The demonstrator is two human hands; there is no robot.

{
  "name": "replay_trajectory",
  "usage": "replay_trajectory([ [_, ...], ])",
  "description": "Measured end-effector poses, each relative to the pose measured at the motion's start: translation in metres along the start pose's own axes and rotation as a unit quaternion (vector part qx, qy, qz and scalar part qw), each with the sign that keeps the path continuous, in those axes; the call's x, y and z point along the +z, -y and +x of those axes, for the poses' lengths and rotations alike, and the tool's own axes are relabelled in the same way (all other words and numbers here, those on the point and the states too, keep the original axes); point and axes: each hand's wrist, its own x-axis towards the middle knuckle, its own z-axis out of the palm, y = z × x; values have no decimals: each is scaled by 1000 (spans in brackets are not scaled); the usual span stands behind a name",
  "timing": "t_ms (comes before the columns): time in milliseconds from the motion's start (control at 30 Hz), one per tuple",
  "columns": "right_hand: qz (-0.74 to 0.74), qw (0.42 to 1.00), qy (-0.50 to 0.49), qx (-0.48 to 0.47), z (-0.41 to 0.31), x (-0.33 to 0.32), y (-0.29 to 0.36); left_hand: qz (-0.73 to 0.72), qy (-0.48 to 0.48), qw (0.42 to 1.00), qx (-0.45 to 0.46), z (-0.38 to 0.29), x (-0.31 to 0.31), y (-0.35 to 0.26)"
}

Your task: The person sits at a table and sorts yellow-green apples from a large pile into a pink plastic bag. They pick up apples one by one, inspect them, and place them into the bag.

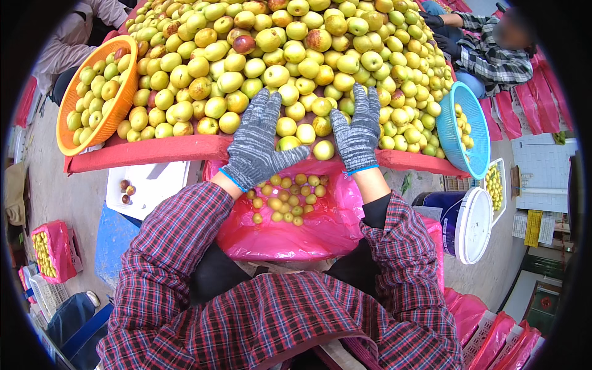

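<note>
A large heap of yellow-green jujubes point(277, 76), some blotched reddish brown, covers a sorting table with a red padded front edge point(152, 151). My left hand point(259, 143), in a grey knit glove, lies at the heap's front with the thumb spread from the fingers. My right hand point(358, 132), gloved alike, rests against the fruit on the other side, fingers apart. Several loose jujubes lie between the two hands, and neither hand grips one. Directly below, a container lined with pink plastic point(277, 240) holds more jujubes point(289, 201).
An orange basket point(127, 92) and a blue basket point(478, 125), both holding fruit, lean at the table's corners. Below left is a white bin point(152, 185) with a few brownish fruits. A lidded bucket point(451, 224) stands right. Other people point(495, 60) sit at both sides.
</note>
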Motion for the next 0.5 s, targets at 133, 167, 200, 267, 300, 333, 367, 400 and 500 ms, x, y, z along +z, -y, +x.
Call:
replay_trajectory([
  [133,108,991,55,61,5,4,-5,-22,-24,999,-23,3,2,0],
  [167,99,991,59,68,6,7,-7,-17,-25,999,-30,4,3,0],
  [200,79,996,36,27,5,10,-8,-7,-49,998,-27,6,6,-1],
  [267,224,968,33,110,8,16,-13,-37,-32,998,-29,11,8,1],
  [300,286,947,28,140,10,18,-15,-46,-31,998,-22,12,10,2],
  [333,212,972,-16,99,11,19,-18,-48,-42,998,5,14,12,2],
  [367,274,945,-23,178,11,20,-19,-36,-46,998,6,15,14,2],
  [400,209,971,-20,114,12,19,-20,-18,-55,998,9,15,15,2],
  [500,98,994,43,30,11,15,-19,2,-87,996,13,15,17,1],
])
